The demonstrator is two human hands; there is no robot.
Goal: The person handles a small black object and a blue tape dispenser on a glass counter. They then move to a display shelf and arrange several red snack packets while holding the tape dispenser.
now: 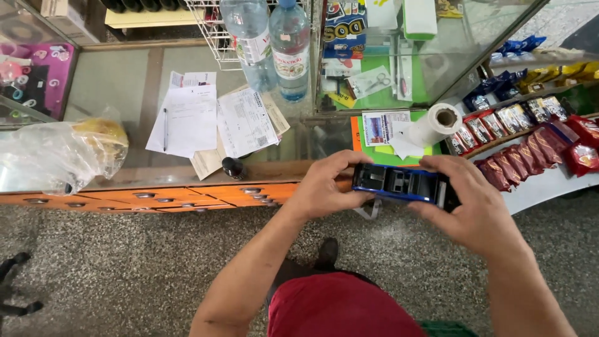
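Both my hands hold a small blue and black device (399, 183) with an open compartment, just in front of the shop counter. My left hand (324, 187) grips its left end, with fingers curled over the top. My right hand (474, 209) wraps its right end and covers that part. A white paper roll (435, 125) lies on the counter just beyond the device, on green and white paper sheets.
A glass counter (112, 81) carries loose papers (187, 118), a pen (165, 129), two water bottles (274, 43), a small dark bottle (233, 168) and a plastic bag (56, 156). Orange drawers (156, 195) run below. Snack packets (530, 140) fill shelves at right. Speckled floor lies below.
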